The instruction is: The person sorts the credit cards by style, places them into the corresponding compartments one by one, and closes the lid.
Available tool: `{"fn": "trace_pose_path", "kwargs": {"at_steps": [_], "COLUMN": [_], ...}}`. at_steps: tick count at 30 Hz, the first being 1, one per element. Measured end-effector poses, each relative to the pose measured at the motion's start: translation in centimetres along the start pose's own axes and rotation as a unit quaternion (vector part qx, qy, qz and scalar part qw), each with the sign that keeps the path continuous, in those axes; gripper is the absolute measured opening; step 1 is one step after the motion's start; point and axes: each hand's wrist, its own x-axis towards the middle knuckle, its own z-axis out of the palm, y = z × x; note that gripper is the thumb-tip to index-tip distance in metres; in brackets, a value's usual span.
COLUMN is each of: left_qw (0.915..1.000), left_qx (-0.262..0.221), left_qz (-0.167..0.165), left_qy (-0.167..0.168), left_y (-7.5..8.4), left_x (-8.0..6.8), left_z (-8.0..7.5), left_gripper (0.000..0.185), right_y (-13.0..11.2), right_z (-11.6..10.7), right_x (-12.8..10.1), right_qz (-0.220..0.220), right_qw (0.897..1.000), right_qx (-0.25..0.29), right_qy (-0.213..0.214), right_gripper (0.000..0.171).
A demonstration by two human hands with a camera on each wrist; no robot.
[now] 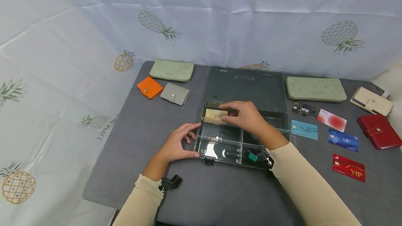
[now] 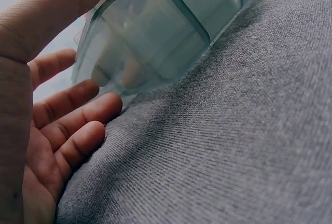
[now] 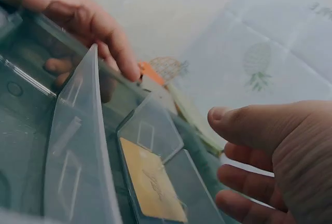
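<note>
A gold card (image 1: 216, 115) lies in the back-left compartment of a clear, dark-tinted divided box (image 1: 221, 135). Just above the card is my right hand (image 1: 246, 118), its thumb and fingers apart. The right wrist view shows the gold card (image 3: 153, 182) inside the compartment, away from those fingers. At the box's left side stands my left hand (image 1: 179, 142), fingertips at the wall and thumb near the front corner. Seen from the left wrist, the relaxed fingers (image 2: 85, 112) sit beside the translucent wall. The box lid (image 1: 245, 88) is folded back behind it.
Right of the box lie several cards, including a teal one (image 1: 304, 129) and a red one (image 1: 349, 167). Beyond them are a green wallet (image 1: 315, 89), a cream one (image 1: 372, 100) and a dark red one (image 1: 379, 131). Orange (image 1: 150, 87), grey (image 1: 175, 93) and green (image 1: 172, 70) wallets lie back left.
</note>
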Motion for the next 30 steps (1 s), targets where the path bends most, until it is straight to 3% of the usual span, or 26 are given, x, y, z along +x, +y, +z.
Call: {"fn": "trace_pose_path", "kwargs": {"at_steps": [12,17,23,26,30], "left_qw": [0.9999,1.0000,1.0000,1.0000,1.0000], "left_qx": [0.002,0.006,0.007,0.007,0.007], "left_qz": [0.012,0.007,0.005,0.004,0.003], "left_qy": [0.003,-0.002,-0.003,-0.002,-0.003], "left_y": [-0.3,-0.2,-0.2,-0.3,-0.3], "left_x": [-0.1,0.0,0.1,-0.1,-0.2], "left_z": [0.1,0.0,0.1,0.0,0.0], "left_gripper": [0.101,0.099,0.101,0.102,0.101], "right_y": [1.7,3.2,4.8,5.8,7.4], "right_z": [-3.2,-3.7,-5.0,-5.8,-7.1], "right_x": [-8.2,-12.5,-17.1,-19.2,-22.0], "right_qz": [0.020,0.026,0.037,0.077,0.172], "right_qw": [0.997,0.990,0.974,0.970,0.963], "right_qx": [-0.024,-0.030,0.042,0.042,-0.006], "right_qy": [0.070,0.133,0.220,0.226,0.208], "right_gripper": [0.038,0.034,0.047,0.049,0.048]}}
